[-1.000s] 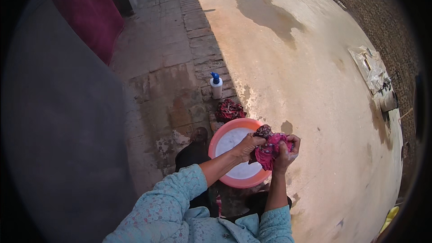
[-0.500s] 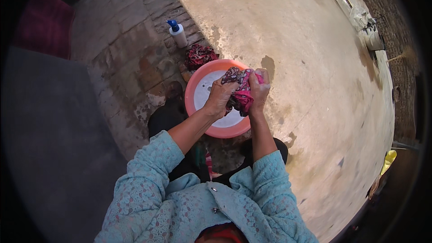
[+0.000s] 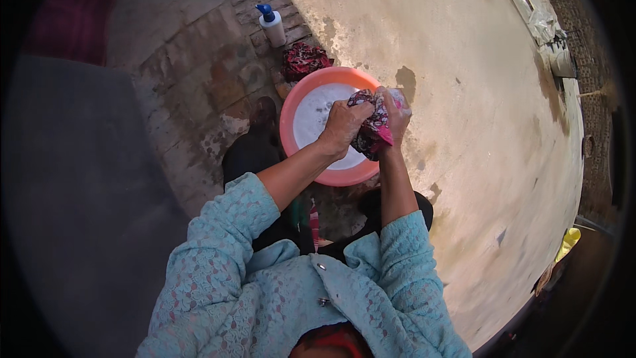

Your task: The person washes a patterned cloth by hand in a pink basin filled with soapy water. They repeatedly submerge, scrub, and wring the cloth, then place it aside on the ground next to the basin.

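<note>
A bunched, wet patterned cloth [image 3: 375, 121] in dark, white and pink is gripped between my two hands over the right side of a round coral-pink basin [image 3: 289, 126]. My left hand [image 3: 341, 126] has its fingers closed round the cloth's left side. On the other side my right hand [image 3: 396, 111] is wrapped round it, with white suds on the fingers. Whitish soapy water [image 3: 315, 114] with foam lies in the basin below. Part of the cloth is hidden inside my hands.
Beyond the basin, a dark red patterned cloth [image 3: 306, 59] lies crumpled on the bricks. Behind it stands a white bottle [image 3: 273, 29] with a blue top. A pale concrete floor [image 3: 477, 159] with wet patches stretches to the right. My dark shoe [image 3: 264, 111] is left of the basin.
The cloth is bunched tighter, with less pink showing, and my hands have shifted their grip on it. The whole view has shifted slightly, so the basin appears higher and further right.
</note>
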Tool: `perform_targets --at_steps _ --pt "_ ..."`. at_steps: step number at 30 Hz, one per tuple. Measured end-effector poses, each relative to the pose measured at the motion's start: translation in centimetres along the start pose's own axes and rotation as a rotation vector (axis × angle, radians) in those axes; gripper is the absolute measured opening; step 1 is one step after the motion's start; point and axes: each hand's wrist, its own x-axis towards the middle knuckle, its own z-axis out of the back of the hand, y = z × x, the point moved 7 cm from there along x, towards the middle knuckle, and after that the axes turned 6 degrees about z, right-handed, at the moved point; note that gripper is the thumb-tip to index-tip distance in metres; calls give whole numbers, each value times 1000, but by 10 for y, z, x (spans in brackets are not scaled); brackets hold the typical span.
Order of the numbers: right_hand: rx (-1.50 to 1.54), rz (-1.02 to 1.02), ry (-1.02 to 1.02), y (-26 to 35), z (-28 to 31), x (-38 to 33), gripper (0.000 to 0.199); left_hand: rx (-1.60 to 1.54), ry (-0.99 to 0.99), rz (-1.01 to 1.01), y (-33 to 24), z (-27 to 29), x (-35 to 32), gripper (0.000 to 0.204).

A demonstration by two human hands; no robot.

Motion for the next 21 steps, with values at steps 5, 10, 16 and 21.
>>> perform_targets --at_steps 5,10,16,21 --pt "-202 541 76 74 -37 -74 15 -135 -126 -32 -42 20 12 8" --pt "-405 691 50 58 -31 -57 11 -234 -165 -74 -19 13 -1 10" --pt "-1 243 23 29 -19 -33 12 -62 -29 -15 -29 4 -2 11" --pt "-467 865 105 94 -48 -94 22 -231 51 104 -20 20 15 13"
